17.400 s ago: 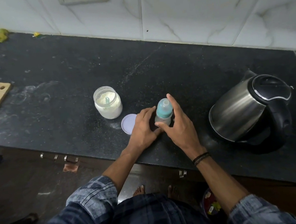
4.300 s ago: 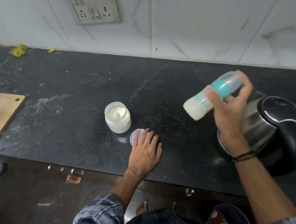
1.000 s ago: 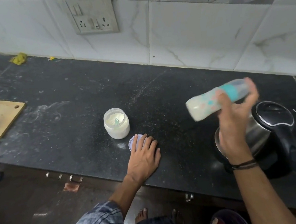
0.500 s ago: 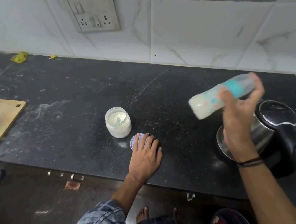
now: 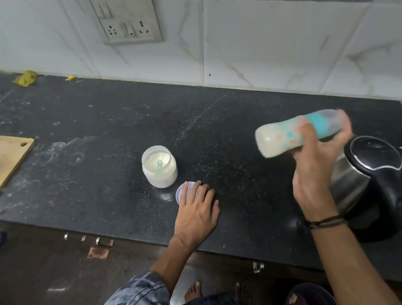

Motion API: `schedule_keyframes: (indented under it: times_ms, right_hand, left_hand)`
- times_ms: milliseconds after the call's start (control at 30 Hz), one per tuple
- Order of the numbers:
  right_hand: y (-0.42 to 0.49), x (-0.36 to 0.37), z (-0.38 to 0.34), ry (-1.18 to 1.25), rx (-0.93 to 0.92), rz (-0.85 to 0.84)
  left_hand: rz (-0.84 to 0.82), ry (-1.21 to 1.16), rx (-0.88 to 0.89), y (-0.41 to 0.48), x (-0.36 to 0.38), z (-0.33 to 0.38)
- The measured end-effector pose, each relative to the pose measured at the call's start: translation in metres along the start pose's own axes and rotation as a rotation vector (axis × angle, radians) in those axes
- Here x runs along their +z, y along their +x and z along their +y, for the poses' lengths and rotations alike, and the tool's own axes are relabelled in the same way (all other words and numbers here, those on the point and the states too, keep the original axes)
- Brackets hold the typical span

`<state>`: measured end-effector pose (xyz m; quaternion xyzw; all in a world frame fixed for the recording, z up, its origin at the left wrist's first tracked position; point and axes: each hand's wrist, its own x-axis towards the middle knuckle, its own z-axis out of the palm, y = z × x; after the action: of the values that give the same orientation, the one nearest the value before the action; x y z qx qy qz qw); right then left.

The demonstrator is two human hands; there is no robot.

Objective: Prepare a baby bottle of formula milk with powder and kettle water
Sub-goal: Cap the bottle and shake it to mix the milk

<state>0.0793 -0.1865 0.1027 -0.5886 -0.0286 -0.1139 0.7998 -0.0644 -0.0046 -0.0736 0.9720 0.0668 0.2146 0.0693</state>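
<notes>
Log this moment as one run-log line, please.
right hand holds bottle sideways | left hand rests on lid | jar open | kettle shut

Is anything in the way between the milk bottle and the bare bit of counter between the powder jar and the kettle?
Nothing visible is. The right hand holds the bottle in the air, tipped sideways. The counter patch between powder jar and kettle is bare. The left hand rests on the lid, beside the jar.
</notes>
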Motion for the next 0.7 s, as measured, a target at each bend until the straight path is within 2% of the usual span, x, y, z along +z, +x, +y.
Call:
schedule_keyframes:
  times_ms: [33,133,167,267,300,367,400,500,533,633,700]
  right_hand:
    - [0.0,0.004,-0.003,0.007,0.002,0.011]
    - [-0.007,0.0,-0.004,-0.192,-0.011,-0.269]
    - [-0.007,-0.002,-0.003,-0.186,-0.018,-0.247]
    - [0.002,0.002,-0.009,0.021,0.005,0.019]
    - [0.001,0.005,-0.012,0.01,0.01,-0.004]
    - [-0.005,0.004,-0.01,-0.159,0.0,-0.181]
    - [-0.006,0.0,-0.006,-0.191,-0.012,-0.211]
    - [0.001,-0.001,-0.006,-0.007,0.014,0.012]
    - [0.001,0.001,-0.007,0.002,0.036,0.014]
    - [-0.007,0.0,-0.004,-0.175,0.043,-0.217]
    - [-0.005,-0.002,-0.004,-0.087,0.047,-0.1]
  left_hand:
    - [0.001,0.0,0.0,-0.001,0.001,0.0]
    - [0.0,-0.007,0.017,-0.002,0.002,-0.002]
    - [0.001,-0.008,0.016,-0.002,0.002,-0.002]
    - [0.007,-0.006,0.003,-0.001,0.004,-0.001]
    - [0.007,-0.005,0.005,-0.002,0.004,-0.001]
    - [0.005,-0.004,0.017,-0.003,0.003,-0.003]
    - [0.002,-0.003,0.019,-0.003,0.002,-0.003]
    - [-0.004,0.006,-0.001,-0.001,0.0,0.0]
    - [-0.006,0.007,-0.002,-0.001,0.0,0.0]
    - [-0.01,0.003,0.016,-0.003,0.0,-0.002]
    - [-0.013,0.001,0.009,-0.001,0.0,-0.001]
